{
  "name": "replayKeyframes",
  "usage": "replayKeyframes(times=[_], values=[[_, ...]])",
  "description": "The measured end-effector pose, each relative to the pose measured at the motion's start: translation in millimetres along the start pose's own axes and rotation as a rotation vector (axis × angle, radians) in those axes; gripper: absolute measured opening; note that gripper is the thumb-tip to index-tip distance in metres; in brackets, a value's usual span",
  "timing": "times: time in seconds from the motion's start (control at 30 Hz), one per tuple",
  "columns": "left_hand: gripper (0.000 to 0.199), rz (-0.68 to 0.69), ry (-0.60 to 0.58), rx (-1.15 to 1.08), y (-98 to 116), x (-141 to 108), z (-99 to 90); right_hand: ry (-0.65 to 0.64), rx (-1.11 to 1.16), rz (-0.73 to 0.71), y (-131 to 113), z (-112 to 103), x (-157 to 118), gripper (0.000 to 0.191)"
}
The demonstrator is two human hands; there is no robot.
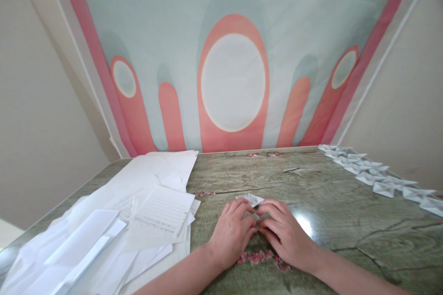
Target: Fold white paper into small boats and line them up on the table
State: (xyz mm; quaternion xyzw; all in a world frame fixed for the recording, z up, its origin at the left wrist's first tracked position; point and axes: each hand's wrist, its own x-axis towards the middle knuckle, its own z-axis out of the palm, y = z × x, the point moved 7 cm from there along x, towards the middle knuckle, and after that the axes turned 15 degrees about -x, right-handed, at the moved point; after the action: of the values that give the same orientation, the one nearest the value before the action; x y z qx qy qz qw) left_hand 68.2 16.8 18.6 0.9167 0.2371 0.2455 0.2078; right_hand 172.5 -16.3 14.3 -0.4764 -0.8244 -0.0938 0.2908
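Note:
A small piece of folded paper (252, 199) with dark writing on it is held between my two hands, just above the wood-patterned table (238, 170). My left hand (231, 229) has its fingers curled round the paper's left side. From the right, my right hand (286, 230) pinches the other side with bent fingers. The fingertips nearly meet in front of the paper and hide its lower part. Its exact folded shape cannot be made out.
Loose white paper sheets (162, 214), some lined and written on, lie in a spread pile at the left. Several folded paper boats (383, 189) stand in rows along the table's right edge. A patterned backdrop (233, 143) rises behind the table's far edge.

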Motion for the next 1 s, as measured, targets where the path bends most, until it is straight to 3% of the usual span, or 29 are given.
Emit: replayKeyframes(times=[0.87,1.0], values=[[0.005,-0.011,0.044,-0.023,-5,-3,-2.4,0.011,0.028,0.043,2,-4,0,0.013],[0.004,0.03,0.04,-0.031,-6,-3,-3.4,-0.006,0.135,0.153,14,-3,0,0.009]])
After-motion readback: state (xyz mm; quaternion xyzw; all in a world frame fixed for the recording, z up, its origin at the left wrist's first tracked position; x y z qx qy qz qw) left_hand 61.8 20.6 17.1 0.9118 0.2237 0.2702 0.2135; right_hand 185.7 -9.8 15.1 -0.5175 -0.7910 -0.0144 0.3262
